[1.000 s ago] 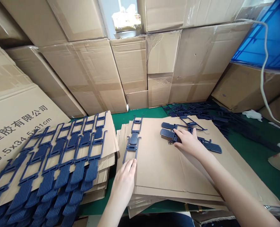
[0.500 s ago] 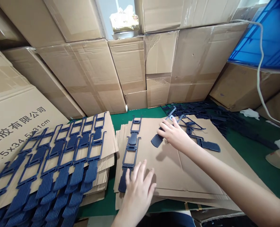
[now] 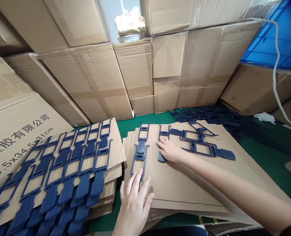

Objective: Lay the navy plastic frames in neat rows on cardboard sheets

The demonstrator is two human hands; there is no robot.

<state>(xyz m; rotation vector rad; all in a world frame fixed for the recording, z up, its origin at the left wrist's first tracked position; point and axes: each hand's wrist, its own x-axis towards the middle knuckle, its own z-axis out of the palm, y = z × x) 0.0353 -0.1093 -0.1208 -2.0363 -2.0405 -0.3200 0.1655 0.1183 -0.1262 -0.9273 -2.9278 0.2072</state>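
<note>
My right hand (image 3: 170, 150) has its fingers closed over the middle of a navy plastic frame with a ribbed flap (image 3: 161, 156), which lies lengthwise on the cardboard sheet (image 3: 179, 183). The hand covers much of that part. To its left, my left hand (image 3: 135, 196) rests with fingers spread over the lower end of another navy frame (image 3: 140, 157), hiding its flap. A similar frame (image 3: 143, 132) lies just beyond that one. Right of my right hand, several loose frames (image 3: 201, 147) lie crosswise and overlap.
On the left, layered cardboard sheets carry rows of navy frames (image 3: 71, 167). A heap of navy parts (image 3: 204, 114) lies at the back right on the green table (image 3: 256, 144). Cardboard boxes (image 3: 93, 78) form a wall behind. A white cable (image 3: 276, 65) hangs at right.
My right hand has moved left and down, bringing the frame from a tilted, raised position to lie straight on the cardboard. My left hand has shifted slightly left and down.
</note>
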